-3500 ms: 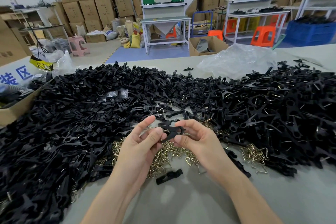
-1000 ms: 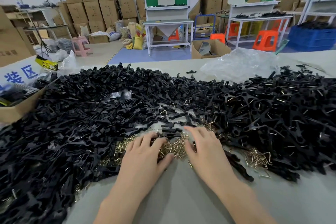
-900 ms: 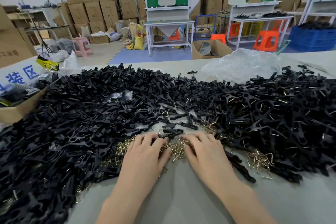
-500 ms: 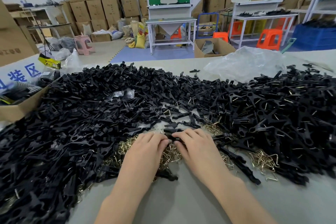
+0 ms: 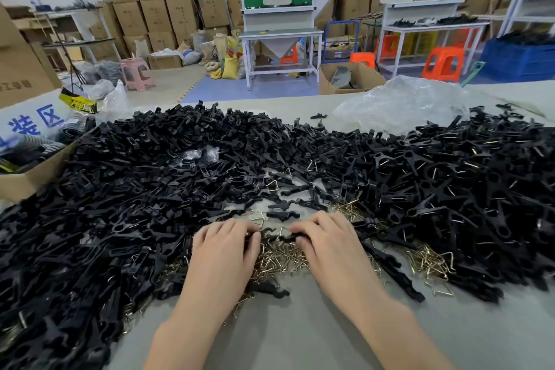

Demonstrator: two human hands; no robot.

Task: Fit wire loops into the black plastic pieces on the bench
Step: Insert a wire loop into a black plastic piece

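Note:
A broad heap of black plastic pieces (image 5: pixel 126 213) covers the left and middle of the grey bench (image 5: pixel 300 336). A second heap (image 5: pixel 456 186) on the right shows wire ends among the pieces. Brass wire loops (image 5: pixel 279 258) lie in a small pile in front of me. My left hand (image 5: pixel 222 255) and my right hand (image 5: pixel 330 246) rest palm down on that pile. Their fingertips curl toward each other onto a black piece (image 5: pixel 285 238) lying between them. How much of it each hand grips is hidden by the fingers.
A loose black piece (image 5: pixel 282 215) lies just beyond my fingers, another (image 5: pixel 270 290) by my left wrist. More wire loops (image 5: pixel 429 261) sit to the right. A cardboard box (image 5: pixel 27 180) stands at the left edge, a crumpled plastic bag (image 5: pixel 399 105) at the back.
My hands came down from holding a piece in the air and spread flat on the wire loops. Their fingers have since curled in on a black piece between them.

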